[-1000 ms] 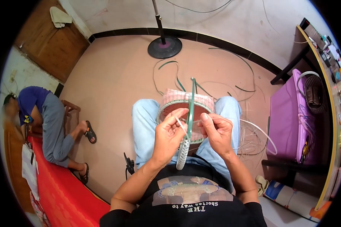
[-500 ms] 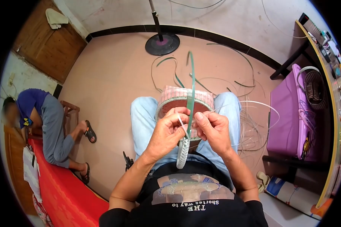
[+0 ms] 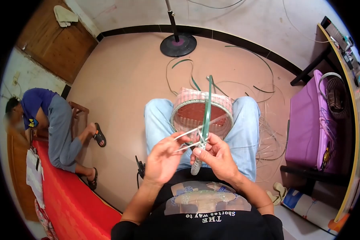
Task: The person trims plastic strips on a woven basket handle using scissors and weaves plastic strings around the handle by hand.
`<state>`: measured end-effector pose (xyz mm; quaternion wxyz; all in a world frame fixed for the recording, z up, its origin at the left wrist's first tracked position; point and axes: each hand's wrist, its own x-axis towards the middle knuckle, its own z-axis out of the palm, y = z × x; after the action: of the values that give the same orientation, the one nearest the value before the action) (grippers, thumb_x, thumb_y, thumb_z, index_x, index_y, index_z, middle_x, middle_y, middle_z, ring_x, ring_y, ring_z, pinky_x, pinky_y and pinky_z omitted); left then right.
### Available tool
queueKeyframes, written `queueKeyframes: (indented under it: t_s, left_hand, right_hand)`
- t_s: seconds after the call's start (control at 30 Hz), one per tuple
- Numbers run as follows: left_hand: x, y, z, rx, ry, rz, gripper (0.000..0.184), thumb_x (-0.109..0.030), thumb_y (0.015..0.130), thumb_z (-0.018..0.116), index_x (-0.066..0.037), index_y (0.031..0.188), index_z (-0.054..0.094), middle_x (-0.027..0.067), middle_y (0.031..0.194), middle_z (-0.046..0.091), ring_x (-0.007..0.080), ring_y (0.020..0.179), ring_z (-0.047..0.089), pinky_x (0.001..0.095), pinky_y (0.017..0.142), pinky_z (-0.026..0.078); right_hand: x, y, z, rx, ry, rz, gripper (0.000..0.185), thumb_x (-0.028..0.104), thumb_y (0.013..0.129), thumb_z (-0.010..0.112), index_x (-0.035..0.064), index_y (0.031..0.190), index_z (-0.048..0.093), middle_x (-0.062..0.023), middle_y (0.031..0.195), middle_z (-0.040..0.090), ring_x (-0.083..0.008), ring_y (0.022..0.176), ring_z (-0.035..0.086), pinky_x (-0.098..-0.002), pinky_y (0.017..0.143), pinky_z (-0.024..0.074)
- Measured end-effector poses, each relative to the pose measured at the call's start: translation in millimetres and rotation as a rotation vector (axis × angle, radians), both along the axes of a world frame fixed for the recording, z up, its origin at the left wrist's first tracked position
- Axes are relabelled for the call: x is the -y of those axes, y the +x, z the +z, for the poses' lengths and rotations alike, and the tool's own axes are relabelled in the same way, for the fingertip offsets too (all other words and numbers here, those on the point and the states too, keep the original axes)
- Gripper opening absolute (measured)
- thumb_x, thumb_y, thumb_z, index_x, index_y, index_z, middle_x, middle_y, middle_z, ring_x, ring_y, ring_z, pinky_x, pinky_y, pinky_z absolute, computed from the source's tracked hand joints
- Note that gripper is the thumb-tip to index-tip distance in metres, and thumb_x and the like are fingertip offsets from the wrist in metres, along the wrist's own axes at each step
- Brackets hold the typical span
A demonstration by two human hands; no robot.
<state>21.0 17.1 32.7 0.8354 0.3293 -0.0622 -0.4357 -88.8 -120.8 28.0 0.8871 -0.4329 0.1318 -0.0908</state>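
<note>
A pink woven basket (image 3: 204, 98) with a green-and-white rim sits between the person's knees. Its handle (image 3: 196, 166) is braided in white near the body, while flat green strips (image 3: 207, 112) run bare beyond the braid. My right hand (image 3: 218, 157) pinches the handle at the end of the braid. To the left, my left hand (image 3: 164, 157) has its fingers around a thin white strip (image 3: 188, 133), which loops out from the braid. A second white length lies just below it, near the same fingers.
Loose strips (image 3: 268, 136) lie on the floor at the right and beyond the basket. A black round stand base (image 3: 178, 45) is ahead. Purple bin (image 3: 304, 124) and desk stand right. Another person (image 3: 60, 124) is by the red-covered surface (image 3: 68, 196) at left.
The right hand has come down onto the handle. The left hand has moved left and down, drawing the white strip out to the left; the long white loop at right is gone.
</note>
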Motion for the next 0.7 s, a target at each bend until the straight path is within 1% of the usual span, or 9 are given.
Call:
queueKeyframes:
  t_s: [0.03, 0.07, 0.13, 0.2, 0.23, 0.43, 0.57, 0.63, 0.7]
  left_hand:
    - [-6, 4, 4, -0.103, -0.081, 0.011, 0.017, -0.013, 0.090, 0.050, 0.002, 0.088, 0.058, 0.0120, 0.095, 0.058, 0.0199, 0.099, 0.050, 0.0411, 0.099, 0.034]
    - [-11, 3, 17, -0.055, 0.000, 0.101, 0.020, -0.018, 0.092, 0.048, -0.003, 0.080, 0.055, 0.0095, 0.076, 0.055, 0.0171, 0.081, 0.050, 0.0464, 0.102, 0.032]
    - [-37, 14, 15, -0.147, -0.240, 0.075, 0.031, -0.024, 0.094, 0.045, -0.010, 0.067, 0.043, 0.0003, 0.060, 0.041, 0.0122, 0.061, 0.039, 0.0385, 0.091, 0.036]
    - [-57, 24, 34, -0.137, -0.409, 0.187, 0.037, -0.027, 0.098, 0.041, -0.012, 0.064, 0.037, -0.0041, 0.051, 0.024, 0.0096, 0.047, 0.022, 0.0319, 0.070, 0.033]
    - [-73, 34, 38, -0.088, -0.400, 0.284, 0.038, -0.026, 0.100, 0.038, -0.012, 0.064, 0.036, -0.0050, 0.049, 0.020, 0.0096, 0.044, 0.016, 0.0282, 0.057, 0.022]
    - [-203, 98, 46, 0.096, -0.333, 0.714, 0.037, -0.016, 0.098, 0.041, -0.012, 0.064, 0.030, -0.0026, 0.055, 0.021, 0.0090, 0.046, 0.016, 0.0265, 0.050, 0.021]
    - [-329, 145, 24, -0.056, -0.194, 0.774, 0.041, -0.016, 0.097, 0.043, -0.013, 0.060, 0.028, -0.0020, 0.052, 0.021, 0.0096, 0.043, 0.016, 0.0254, 0.044, 0.016]
    - [-387, 158, 22, -0.152, -0.099, 1.046, 0.043, -0.015, 0.097, 0.044, -0.013, 0.059, 0.024, -0.0025, 0.051, 0.018, 0.0089, 0.044, 0.015, 0.0251, 0.045, 0.016]
    - [-431, 157, 22, -0.195, -0.110, 1.080, 0.043, -0.015, 0.096, 0.044, -0.013, 0.059, 0.023, -0.0027, 0.051, 0.014, 0.0094, 0.044, 0.014, 0.0257, 0.045, 0.016]
  right_hand:
    - [-1, 0, -4, 0.028, 0.004, -0.019, 0.032, 0.006, 0.087, 0.061, -0.0010, 0.114, 0.045, -0.0063, 0.088, 0.061, -0.0106, 0.076, 0.059, -0.0257, 0.072, 0.0501]
    - [-1, 0, -4, 0.021, 0.013, -0.020, 0.034, 0.006, 0.087, 0.061, -0.0009, 0.116, 0.045, -0.0068, 0.088, 0.061, -0.0121, 0.076, 0.060, -0.0271, 0.072, 0.0502]
    - [0, -3, -5, 0.000, 0.030, -0.024, 0.036, 0.006, 0.088, 0.059, -0.0007, 0.120, 0.043, -0.0080, 0.089, 0.060, -0.0152, 0.077, 0.061, -0.0301, 0.071, 0.0505]
    - [0, -4, -7, 0.018, 0.066, -0.039, 0.035, 0.005, 0.087, 0.059, -0.0007, 0.118, 0.044, -0.0079, 0.088, 0.061, -0.0156, 0.076, 0.061, -0.0302, 0.071, 0.0508]
    - [0, -4, -8, 0.028, 0.084, -0.044, 0.034, 0.005, 0.087, 0.059, -0.0007, 0.118, 0.044, -0.0079, 0.088, 0.061, -0.0158, 0.076, 0.061, -0.0303, 0.070, 0.0509]
    - [3, -6, -11, 0.031, 0.083, -0.045, 0.035, 0.004, 0.086, 0.060, -0.0007, 0.118, 0.047, -0.0086, 0.088, 0.060, -0.0167, 0.075, 0.061, -0.0307, 0.070, 0.0514]
    - [1, -4, -6, 0.048, 0.086, -0.070, 0.031, 0.004, 0.085, 0.062, -0.0008, 0.114, 0.050, -0.0076, 0.084, 0.060, -0.0164, 0.072, 0.061, -0.0281, 0.066, 0.0497]
    - [5, -5, -4, 0.030, 0.076, -0.083, 0.029, 0.003, 0.084, 0.062, -0.0010, 0.111, 0.051, -0.0073, 0.083, 0.060, -0.0163, 0.071, 0.062, -0.0265, 0.064, 0.0486]
    - [7, -5, -9, 0.051, 0.070, -0.090, 0.028, 0.003, 0.084, 0.062, -0.0007, 0.109, 0.052, -0.0074, 0.083, 0.060, -0.0163, 0.071, 0.062, -0.0259, 0.063, 0.0480]
